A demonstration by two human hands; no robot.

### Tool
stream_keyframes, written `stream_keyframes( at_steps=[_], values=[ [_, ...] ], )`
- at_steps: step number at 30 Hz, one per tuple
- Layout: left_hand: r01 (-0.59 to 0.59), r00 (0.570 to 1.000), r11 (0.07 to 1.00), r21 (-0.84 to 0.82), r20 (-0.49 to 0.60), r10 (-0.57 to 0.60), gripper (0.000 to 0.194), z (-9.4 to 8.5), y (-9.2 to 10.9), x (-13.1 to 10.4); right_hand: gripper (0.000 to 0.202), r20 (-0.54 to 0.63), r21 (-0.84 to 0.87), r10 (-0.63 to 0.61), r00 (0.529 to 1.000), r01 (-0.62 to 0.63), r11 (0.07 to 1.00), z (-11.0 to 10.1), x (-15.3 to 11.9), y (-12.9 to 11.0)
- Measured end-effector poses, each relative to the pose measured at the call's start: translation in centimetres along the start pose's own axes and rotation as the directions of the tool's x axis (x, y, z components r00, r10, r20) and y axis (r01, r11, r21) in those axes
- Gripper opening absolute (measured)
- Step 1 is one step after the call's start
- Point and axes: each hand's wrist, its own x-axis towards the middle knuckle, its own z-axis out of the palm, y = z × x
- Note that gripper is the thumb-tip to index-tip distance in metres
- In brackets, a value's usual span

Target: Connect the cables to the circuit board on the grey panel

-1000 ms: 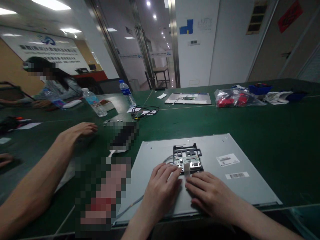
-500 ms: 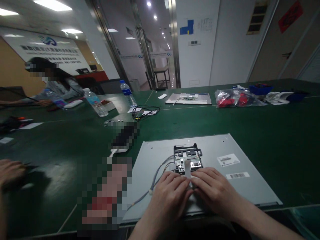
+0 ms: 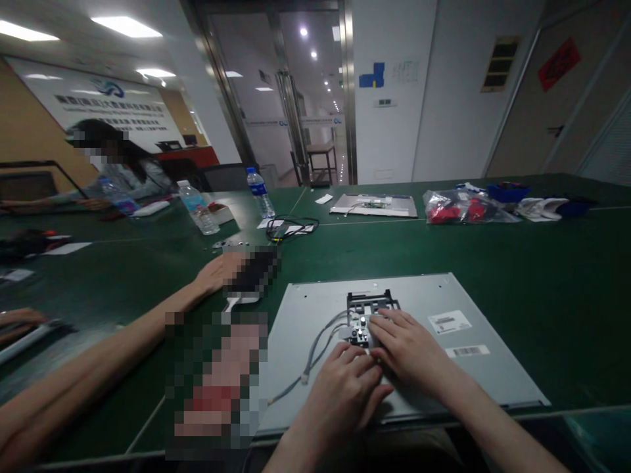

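Observation:
A large grey flat panel (image 3: 315, 309) lies face down on the table in front of me. A small circuit board (image 3: 359, 335) in a black bracket (image 3: 367, 299) sits at its middle, with grey cables (image 3: 315, 351) curving off to the left. My right hand (image 3: 411, 345) lies over the board's right side, fingers stretched out and covering part of it. At the board's near edge is my left hand (image 3: 348, 384), its fingers bent and its thumb apart. The flat ribbon strip seen earlier is hidden under my hands.
Another person's arm (image 3: 167, 315) reaches in from the left to a blurred-out phone-like object (image 3: 254, 272). Bottles (image 3: 200, 209), a coiled black cable (image 3: 290, 228), a second panel (image 3: 374, 205) and a plastic bag with red things (image 3: 463, 209) stand or lie farther back. Another person sits back left.
My right hand has moved forward from the ribbon strip onto the board. My left hand stays near the board's front edge. The other person's arm has reached in from the left.

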Motion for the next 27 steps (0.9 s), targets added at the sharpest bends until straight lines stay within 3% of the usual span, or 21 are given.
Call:
stream_keyframes(
  at_steps=[9, 27],
  values=[
    [-0.019, 1.0, 1.0, -0.018, 0.011, 0.019, 0.01, 0.02, -0.02, -0.06, 0.045, -0.029, 0.063, 0.033, 0.999, -0.031, 0.998, 0.41, -0.62, -0.06],
    [-0.076, 0.996, 0.996, -0.053, 0.035, 0.078, 0.014, 0.21, -0.06, -0.2, 0.044, 0.02, 0.137, 0.14, 0.99, -0.142, 0.98, 0.17, -0.7, 0.21]
  ],
)
